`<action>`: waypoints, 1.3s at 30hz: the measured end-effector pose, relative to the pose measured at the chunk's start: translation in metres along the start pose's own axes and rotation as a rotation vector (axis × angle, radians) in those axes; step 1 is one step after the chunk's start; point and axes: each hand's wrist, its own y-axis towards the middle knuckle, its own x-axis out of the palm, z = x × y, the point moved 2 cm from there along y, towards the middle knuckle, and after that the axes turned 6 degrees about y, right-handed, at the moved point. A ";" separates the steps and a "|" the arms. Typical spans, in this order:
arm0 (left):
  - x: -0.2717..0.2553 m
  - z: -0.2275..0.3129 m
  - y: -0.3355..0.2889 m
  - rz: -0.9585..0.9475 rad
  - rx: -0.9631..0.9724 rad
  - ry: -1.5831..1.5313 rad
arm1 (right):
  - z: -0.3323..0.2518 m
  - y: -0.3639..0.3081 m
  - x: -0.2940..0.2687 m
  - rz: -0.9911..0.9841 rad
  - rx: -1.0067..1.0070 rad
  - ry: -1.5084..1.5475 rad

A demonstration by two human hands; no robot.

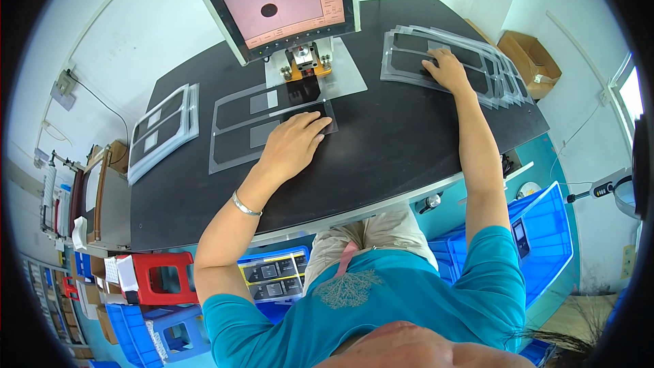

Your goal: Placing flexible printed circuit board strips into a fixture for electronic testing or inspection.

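Observation:
My left hand (294, 142) lies with its fingers stretched over the right end of a clear-edged sheet with dark panels (235, 116). That sheet lies flat on the black table, its far right part under the orange-and-metal head (308, 61) of a machine with a screen. On the right, my right hand (448, 71) rests, fingers spread, on top of a fanned stack of similar sheets (409, 61). Whether its fingertips pinch the uppermost sheet is hard to see, but nothing is lifted. The screen (283, 3) shows a dark oval on a pink field.
Another stack of sheets (163, 129) sits at the table's left edge. A cardboard box (528, 58) stands beyond the right end. Below are a red stool (163, 279), a blue bin (545, 245) and a blue crate of dark packages (272, 276).

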 end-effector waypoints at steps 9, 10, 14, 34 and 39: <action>0.026 -0.030 0.025 0.120 -0.064 0.116 | -0.027 0.001 0.005 0.054 -0.130 0.222; 0.028 -0.031 0.025 0.118 -0.063 0.115 | -0.028 0.000 0.004 0.062 -0.150 0.241; 0.032 -0.037 0.026 0.084 -0.048 0.085 | -0.032 0.000 0.003 0.081 -0.177 0.284; -0.004 -0.059 0.008 0.038 -0.147 -0.071 | -0.036 0.001 0.004 0.046 -0.154 0.387; 0.021 -0.078 0.027 0.140 -0.214 0.043 | -0.043 0.001 0.005 0.026 -0.136 0.386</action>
